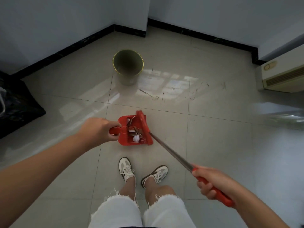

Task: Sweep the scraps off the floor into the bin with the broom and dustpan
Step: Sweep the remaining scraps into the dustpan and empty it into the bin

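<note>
Two bare hands work a red broom [144, 127] and matching dustpan [130, 131] over a pale tiled floor [205, 137], seen from above. The left hand [100, 130] is wrapped around the dustpan's short handle, its fingertips curled under and out of sight; its grip is closed on that handle. The right hand [212, 183] is clenched on the broom's red handle end, which runs on beneath the palm and is partly covered by it. From that grip the metal shaft slants up and left to the broom head, which stands against the right-hand, open edge of the dustpan and is slightly smeared by blur. Scraps [135, 134] of white and brown paper lie heaped inside the pan, between the two grips and nearer the left; single pieces are hard to tell apart. Whether the pan rests flat on the tiles or is tipped cannot be told. A green bin [128, 66] stands well beyond the pan, near the wall corner, its inside dark. A black bag [18, 104] is cut off at the left edge and a cream cabinet [283, 76] at the right. White shoes [126, 170] and frayed white shorts [139, 213] fill the lower frame.
</note>
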Demonstrator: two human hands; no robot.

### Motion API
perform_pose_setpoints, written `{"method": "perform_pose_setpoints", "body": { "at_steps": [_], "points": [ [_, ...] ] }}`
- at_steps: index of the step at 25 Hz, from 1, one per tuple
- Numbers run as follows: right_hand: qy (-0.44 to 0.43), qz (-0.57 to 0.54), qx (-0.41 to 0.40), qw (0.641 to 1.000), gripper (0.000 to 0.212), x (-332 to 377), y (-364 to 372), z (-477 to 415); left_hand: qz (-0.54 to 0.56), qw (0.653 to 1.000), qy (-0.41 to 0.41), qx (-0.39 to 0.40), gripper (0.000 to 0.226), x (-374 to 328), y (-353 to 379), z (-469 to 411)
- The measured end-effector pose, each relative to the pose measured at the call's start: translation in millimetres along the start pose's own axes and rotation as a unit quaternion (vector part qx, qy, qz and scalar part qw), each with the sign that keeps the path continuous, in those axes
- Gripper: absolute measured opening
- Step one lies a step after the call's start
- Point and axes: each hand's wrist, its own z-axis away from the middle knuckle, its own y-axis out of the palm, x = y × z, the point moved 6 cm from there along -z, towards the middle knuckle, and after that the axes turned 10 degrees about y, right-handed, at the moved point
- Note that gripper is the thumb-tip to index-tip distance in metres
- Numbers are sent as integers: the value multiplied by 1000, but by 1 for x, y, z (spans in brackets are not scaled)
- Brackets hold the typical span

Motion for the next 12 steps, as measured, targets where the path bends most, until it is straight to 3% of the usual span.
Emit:
{"method": "perform_pose_setpoints", "body": {
  "at_steps": [6,10,12],
  "points": [
    [-73,38,-93,992,30,10,-22,2,64,992,-103,-37,33,16,-24,79],
    [-46,7,-129,991,20,27,-25,-49,59,983,-174,-24,31,41,-39,120],
    [-18,1,-127,992,19,27,-9,-78,56,984,-172,6,31,49,-39,129]
  ]
}}
